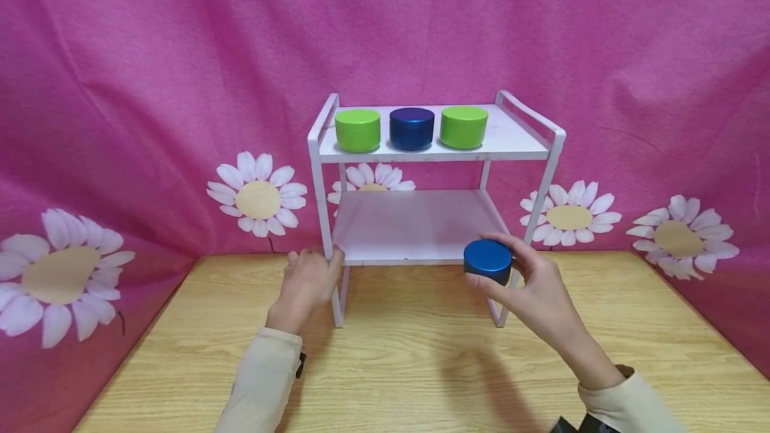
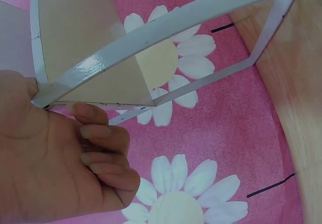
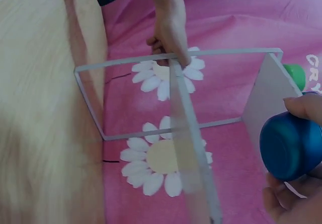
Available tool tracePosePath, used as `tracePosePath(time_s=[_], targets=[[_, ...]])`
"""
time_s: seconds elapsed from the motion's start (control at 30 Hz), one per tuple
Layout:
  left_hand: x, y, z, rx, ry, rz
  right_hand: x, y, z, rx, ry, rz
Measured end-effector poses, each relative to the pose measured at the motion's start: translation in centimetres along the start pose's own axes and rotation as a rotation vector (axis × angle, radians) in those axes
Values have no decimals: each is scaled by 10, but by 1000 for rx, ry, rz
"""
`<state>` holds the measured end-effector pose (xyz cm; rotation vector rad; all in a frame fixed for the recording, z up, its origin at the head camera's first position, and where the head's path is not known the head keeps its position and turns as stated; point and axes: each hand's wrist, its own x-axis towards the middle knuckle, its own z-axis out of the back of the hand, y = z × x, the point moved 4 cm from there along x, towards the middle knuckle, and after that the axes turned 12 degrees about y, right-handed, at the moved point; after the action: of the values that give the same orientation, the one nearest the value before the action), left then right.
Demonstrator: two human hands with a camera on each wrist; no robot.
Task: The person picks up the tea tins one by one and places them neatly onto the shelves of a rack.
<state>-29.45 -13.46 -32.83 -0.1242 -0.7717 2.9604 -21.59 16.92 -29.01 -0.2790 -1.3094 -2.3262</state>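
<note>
In the head view my right hand point(image 1: 541, 293) holds a round blue tin point(image 1: 487, 258) between thumb and fingers, in front of the lower shelf's right corner. The right wrist view shows the tin's rounded underside point(image 3: 286, 148). My left hand point(image 1: 305, 284) grips the left front leg of a white two-tier rack point(image 1: 520, 135) at the lower shelf's corner. In the left wrist view its fingers point(image 2: 113, 138) are curled beside that corner. On the top tier stand a green tin point(image 1: 357, 132), a dark blue tin point(image 1: 412, 131) and another green tin point(image 1: 464, 129), in a row.
The rack's lower shelf point(image 1: 415, 226) is a bare white board. It stands on a wooden table point(image 1: 385, 366). A pink cloth point(image 1: 180, 52) with white daisies hangs behind and at both sides.
</note>
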Motion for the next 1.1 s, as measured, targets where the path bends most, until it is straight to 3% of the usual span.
tracePosePath(time_s=[0.23, 0.5, 1.1], targets=[[-1, 0, 2, 48, 15, -1, 2, 5, 6, -8, 1, -4], [-1, -2, 3, 103, -36, -20, 4, 11, 12, -22, -11, 42], [0, -1, 2, 48, -31, -5, 10, 23, 30, -79, -47, 22]])
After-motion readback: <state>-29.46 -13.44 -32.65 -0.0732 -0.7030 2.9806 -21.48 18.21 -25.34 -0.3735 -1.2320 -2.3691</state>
